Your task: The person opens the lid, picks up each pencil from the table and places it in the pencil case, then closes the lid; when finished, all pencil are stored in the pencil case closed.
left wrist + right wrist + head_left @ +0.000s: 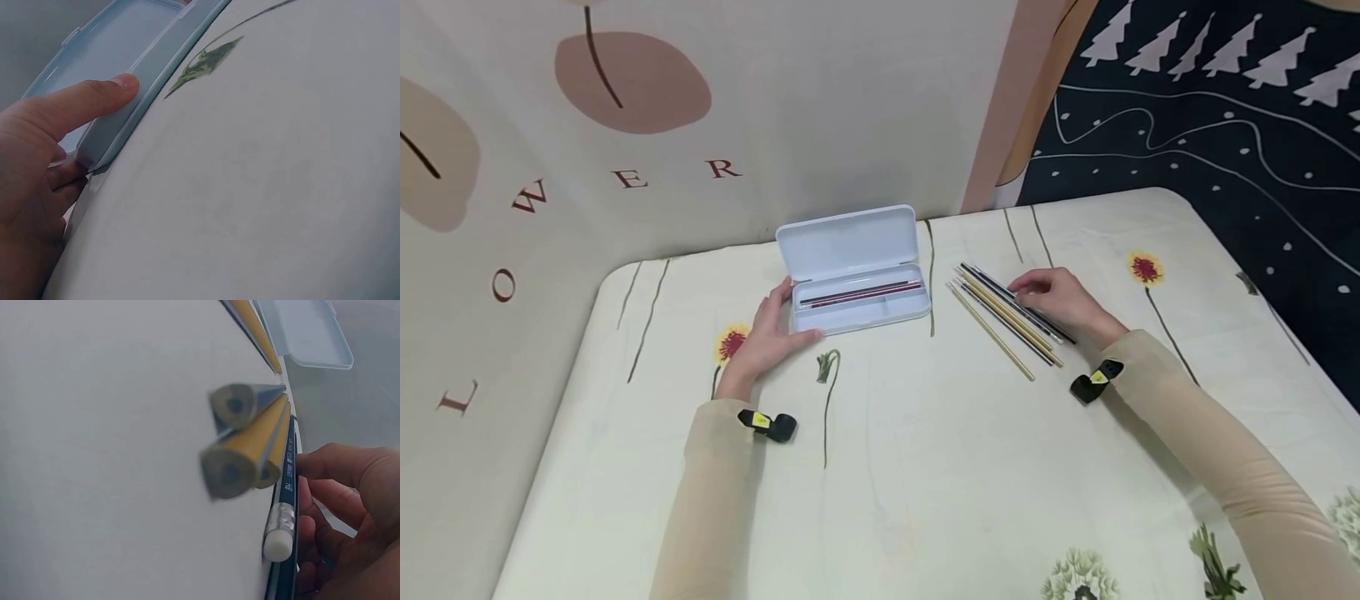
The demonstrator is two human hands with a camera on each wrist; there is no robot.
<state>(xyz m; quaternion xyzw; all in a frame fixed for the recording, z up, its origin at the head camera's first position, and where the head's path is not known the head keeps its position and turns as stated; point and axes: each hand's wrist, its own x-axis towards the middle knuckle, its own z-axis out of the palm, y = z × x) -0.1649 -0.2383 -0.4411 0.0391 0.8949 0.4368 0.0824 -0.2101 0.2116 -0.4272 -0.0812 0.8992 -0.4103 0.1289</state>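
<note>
A pale blue pencil case (850,242) lies open near the table's back edge, a dark pencil and a dark red pencil (868,294) in its tray. My left hand (769,333) grips the case's left end; the left wrist view shows the thumb (94,103) along the front wall and fingers round the corner. To the right, several yellow and dark pencils (996,333) lie side by side on a slant. At their right side my right hand (1060,298) pinches a dark blue pencil (287,478) with a white eraser; its fingertips are partly hidden in the head view.
A white tablecloth (925,467) with printed flowers covers the table. Behind it hangs a pale cloth (850,100) with printed letters, and at the right a dark one (1150,142) with printed trees. A black wrist camera (767,423) is strapped to each sleeve.
</note>
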